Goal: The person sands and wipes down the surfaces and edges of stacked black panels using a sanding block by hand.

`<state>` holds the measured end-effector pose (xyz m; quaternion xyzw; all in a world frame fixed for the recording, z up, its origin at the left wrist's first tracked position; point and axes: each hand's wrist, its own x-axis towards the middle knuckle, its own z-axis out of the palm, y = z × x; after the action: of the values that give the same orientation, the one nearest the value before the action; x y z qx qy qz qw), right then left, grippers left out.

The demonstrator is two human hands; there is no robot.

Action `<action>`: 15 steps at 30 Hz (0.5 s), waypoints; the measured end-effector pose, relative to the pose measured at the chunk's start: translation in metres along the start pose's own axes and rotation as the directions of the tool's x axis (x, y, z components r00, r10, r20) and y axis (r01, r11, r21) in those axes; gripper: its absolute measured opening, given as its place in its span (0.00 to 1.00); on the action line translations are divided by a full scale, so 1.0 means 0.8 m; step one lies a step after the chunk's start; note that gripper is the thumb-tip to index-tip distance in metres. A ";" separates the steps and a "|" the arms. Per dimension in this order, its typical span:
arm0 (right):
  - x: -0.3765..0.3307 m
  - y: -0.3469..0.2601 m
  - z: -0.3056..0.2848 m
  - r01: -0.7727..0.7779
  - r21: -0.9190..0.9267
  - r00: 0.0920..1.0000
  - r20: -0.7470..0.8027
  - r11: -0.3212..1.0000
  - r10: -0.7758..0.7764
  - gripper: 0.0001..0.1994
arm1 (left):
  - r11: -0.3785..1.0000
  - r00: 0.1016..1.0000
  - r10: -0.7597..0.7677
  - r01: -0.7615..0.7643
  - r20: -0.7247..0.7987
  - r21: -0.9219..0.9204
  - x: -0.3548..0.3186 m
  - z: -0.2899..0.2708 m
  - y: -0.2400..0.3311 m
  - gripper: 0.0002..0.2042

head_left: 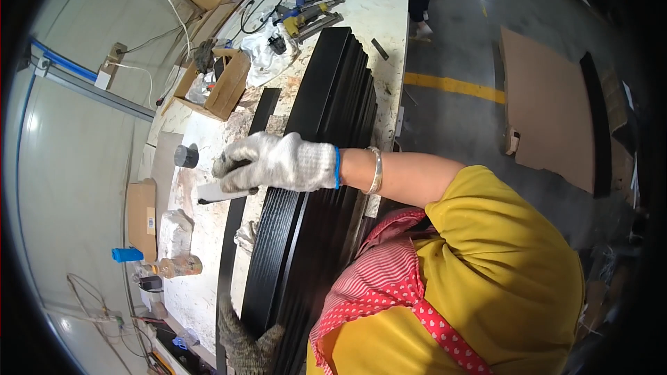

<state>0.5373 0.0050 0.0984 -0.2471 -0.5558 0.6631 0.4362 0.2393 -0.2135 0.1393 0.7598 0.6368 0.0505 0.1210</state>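
Note:
My right hand [274, 162], in a whitish work glove with a blue cuff edge, is closed on a pale flat piece [221, 193] with a dark edge; its exact kind I cannot make out. It is above a long thin black strip [233, 236] and beside a stack of long black grooved boards [306, 194]. My left hand [249, 344], in a dark, dirty glove, is low in the picture with fingers and thumb spread. It lies over the near end of the strip and against the boards; part of it is cut off by the frame edge.
On the white worktable [375, 0] are blue and yellow nail guns [313, 14], a cardboard box [221, 90] of small items, a dark round container [185, 156] and a bottle [179, 266]. A panelled wall borders the left. A brown board [549, 111] is at right.

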 end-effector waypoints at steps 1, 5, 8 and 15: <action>-0.001 0.005 -0.008 0.112 0.069 0.993 0.019 0.991 -0.114 0.21 | 1.000 0.999 -0.001 0.001 -0.040 0.008 0.013 0.007 0.018 0.49; -0.040 -0.041 -0.117 0.316 -0.352 0.928 -0.076 0.881 -0.364 0.16 | 0.997 0.997 -0.070 0.071 -0.012 0.033 0.029 0.021 0.038 0.46; -0.080 -0.085 -0.230 0.268 -0.770 0.820 -0.134 0.579 -0.557 0.22 | 0.997 0.995 -0.069 0.071 -0.069 0.030 0.017 0.031 0.037 0.43; -0.088 -0.102 -0.385 -0.009 -0.616 0.903 -0.344 0.788 -0.258 0.16 | 0.991 0.973 -0.124 0.130 -0.196 0.018 0.058 0.053 0.074 0.45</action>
<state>0.8470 0.1059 0.0852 -0.4684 -0.6489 0.3529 0.4847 0.3140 -0.1830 0.1094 0.7108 0.6935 0.1070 0.0496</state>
